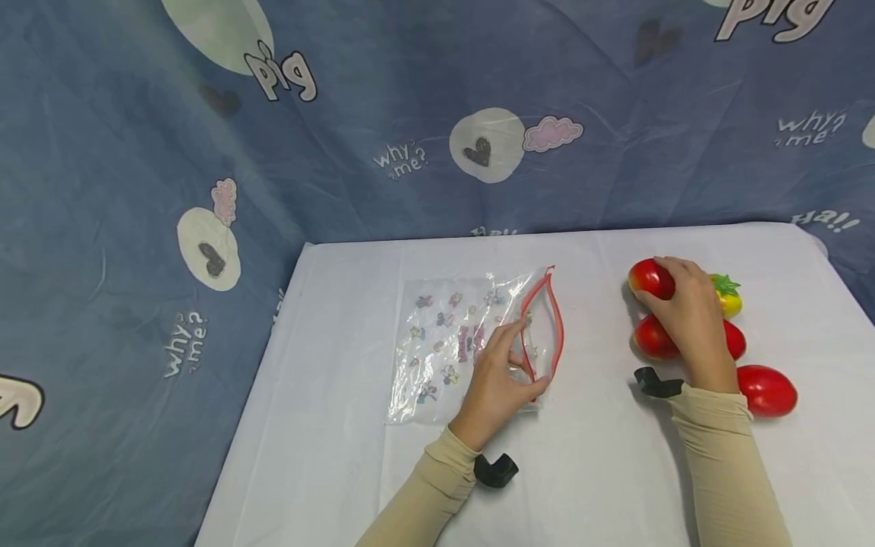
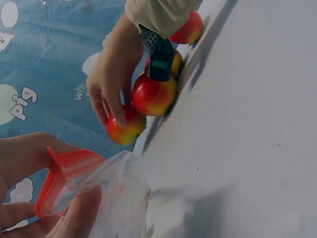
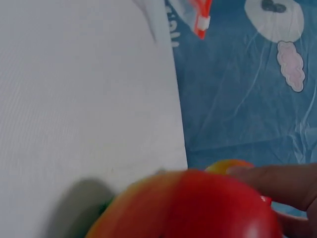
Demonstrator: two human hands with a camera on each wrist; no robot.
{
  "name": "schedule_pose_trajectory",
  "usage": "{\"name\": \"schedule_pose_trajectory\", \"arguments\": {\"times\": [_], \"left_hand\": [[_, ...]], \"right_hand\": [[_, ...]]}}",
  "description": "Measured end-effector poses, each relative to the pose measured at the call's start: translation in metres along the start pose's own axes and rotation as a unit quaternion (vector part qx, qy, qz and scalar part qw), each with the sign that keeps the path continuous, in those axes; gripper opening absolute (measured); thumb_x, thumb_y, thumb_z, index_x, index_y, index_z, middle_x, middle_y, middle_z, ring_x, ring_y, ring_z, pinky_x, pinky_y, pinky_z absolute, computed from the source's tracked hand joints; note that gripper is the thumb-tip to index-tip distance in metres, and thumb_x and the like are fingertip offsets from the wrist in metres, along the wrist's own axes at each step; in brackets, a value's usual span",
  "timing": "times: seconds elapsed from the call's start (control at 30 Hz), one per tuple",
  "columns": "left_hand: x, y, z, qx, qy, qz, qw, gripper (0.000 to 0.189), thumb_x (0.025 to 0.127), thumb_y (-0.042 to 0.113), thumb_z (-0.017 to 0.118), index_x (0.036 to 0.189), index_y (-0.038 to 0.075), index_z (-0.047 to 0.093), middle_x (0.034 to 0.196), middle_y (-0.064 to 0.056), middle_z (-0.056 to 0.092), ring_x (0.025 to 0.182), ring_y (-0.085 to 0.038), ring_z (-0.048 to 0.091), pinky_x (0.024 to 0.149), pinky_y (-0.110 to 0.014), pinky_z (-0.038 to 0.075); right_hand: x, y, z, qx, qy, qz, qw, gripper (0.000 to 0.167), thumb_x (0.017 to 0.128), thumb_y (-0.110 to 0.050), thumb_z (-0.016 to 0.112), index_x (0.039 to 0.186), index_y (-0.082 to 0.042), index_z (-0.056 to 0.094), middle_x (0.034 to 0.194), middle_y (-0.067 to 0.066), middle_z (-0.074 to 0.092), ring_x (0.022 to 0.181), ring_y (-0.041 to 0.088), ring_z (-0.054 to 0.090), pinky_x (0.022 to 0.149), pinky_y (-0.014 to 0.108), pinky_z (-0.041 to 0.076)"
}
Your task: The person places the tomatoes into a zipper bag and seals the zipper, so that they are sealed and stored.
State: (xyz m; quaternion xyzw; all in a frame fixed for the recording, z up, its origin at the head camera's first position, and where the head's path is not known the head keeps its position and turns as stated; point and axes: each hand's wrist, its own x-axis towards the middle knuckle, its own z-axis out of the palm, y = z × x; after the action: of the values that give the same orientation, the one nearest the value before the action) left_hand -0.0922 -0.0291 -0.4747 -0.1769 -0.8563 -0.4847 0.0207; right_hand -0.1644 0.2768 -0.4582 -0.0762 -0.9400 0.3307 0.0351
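Observation:
A clear zip bag (image 1: 431, 349) printed with small coloured figures lies on the white table. My left hand (image 1: 497, 380) holds it by its mouth, whose red zip edges (image 1: 560, 327) bow apart. In the left wrist view, the thumb presses the plastic beside the red strip (image 2: 47, 191). At the right, my right hand (image 1: 692, 315) grips a red-and-yellow, apple-like toy fruit (image 1: 648, 278) between thumb and fingers. A similar red fruit (image 1: 654, 339) sits just in front of it, close under the hand. The right wrist view shows a large red-and-yellow fruit (image 3: 198, 208) near the fingers.
Beside the right hand stands a yellow fruit with green leaves (image 1: 728, 295), partly hidden. Another red fruit (image 1: 735, 339) and a glossy red oval one (image 1: 768, 391) lie nearer the front. A blue printed cloth (image 1: 383, 99) hangs behind the white-covered table (image 1: 328, 365).

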Motion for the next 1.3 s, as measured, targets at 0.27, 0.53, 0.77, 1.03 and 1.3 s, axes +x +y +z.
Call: {"name": "schedule_pose_trajectory", "arguments": {"times": [0.27, 0.53, 0.77, 1.03, 1.3], "left_hand": [[0.001, -0.001, 0.001, -0.007, 0.001, -0.006, 1.0, 0.089, 0.076, 0.01, 0.091, 0.153, 0.01, 0.047, 0.145, -0.007, 0.057, 0.083, -0.001, 0.063, 0.088, -0.023, 0.055], [0.001, 0.0, 0.001, -0.017, -0.003, -0.014, 0.9998, 0.09, 0.075, 0.009, 0.091, 0.153, 0.014, 0.046, 0.144, -0.009, 0.057, 0.083, -0.002, 0.063, 0.082, -0.031, 0.061], [0.001, 0.001, 0.0, -0.017, -0.003, -0.017, 0.9997, 0.09, 0.076, 0.009, 0.09, 0.154, 0.015, 0.046, 0.144, -0.008, 0.056, 0.084, -0.002, 0.063, 0.082, -0.032, 0.061], [0.001, 0.001, 0.0, -0.008, -0.002, -0.008, 0.9999, 0.09, 0.076, 0.01, 0.09, 0.154, 0.014, 0.045, 0.144, -0.008, 0.057, 0.082, -0.001, 0.064, 0.086, -0.027, 0.059], [0.001, 0.001, 0.0, -0.013, -0.007, -0.013, 0.9998, 0.089, 0.077, 0.01, 0.09, 0.154, 0.012, 0.046, 0.144, -0.01, 0.056, 0.083, -0.002, 0.063, 0.077, -0.03, 0.062]], "right_hand": [[-0.002, -0.009, 0.001, 0.074, -0.023, -0.044, 0.996, 0.072, 0.094, -0.027, 0.077, 0.156, -0.013, 0.045, 0.158, 0.024, 0.042, 0.139, 0.048, 0.044, 0.105, 0.071, 0.047], [-0.003, -0.019, 0.009, 0.098, -0.026, -0.111, 0.9886, 0.068, 0.088, -0.022, 0.083, 0.149, -0.013, 0.055, 0.151, 0.018, 0.053, 0.141, 0.037, 0.048, 0.107, 0.06, 0.046], [-0.007, -0.032, 0.014, 0.112, -0.026, -0.142, 0.9831, 0.066, 0.085, -0.023, 0.086, 0.145, -0.016, 0.059, 0.148, 0.012, 0.058, 0.139, 0.031, 0.052, 0.106, 0.05, 0.049], [-0.011, -0.043, 0.025, 0.135, -0.021, -0.199, 0.9703, 0.065, 0.082, -0.012, 0.088, 0.141, -0.012, 0.062, 0.143, 0.011, 0.062, 0.133, 0.027, 0.056, 0.096, -0.002, 0.039], [-0.015, -0.054, 0.033, 0.146, -0.019, -0.249, 0.9573, 0.065, 0.079, -0.008, 0.089, 0.138, -0.011, 0.065, 0.14, 0.011, 0.064, 0.128, 0.027, 0.059, 0.097, -0.001, 0.041]]}}
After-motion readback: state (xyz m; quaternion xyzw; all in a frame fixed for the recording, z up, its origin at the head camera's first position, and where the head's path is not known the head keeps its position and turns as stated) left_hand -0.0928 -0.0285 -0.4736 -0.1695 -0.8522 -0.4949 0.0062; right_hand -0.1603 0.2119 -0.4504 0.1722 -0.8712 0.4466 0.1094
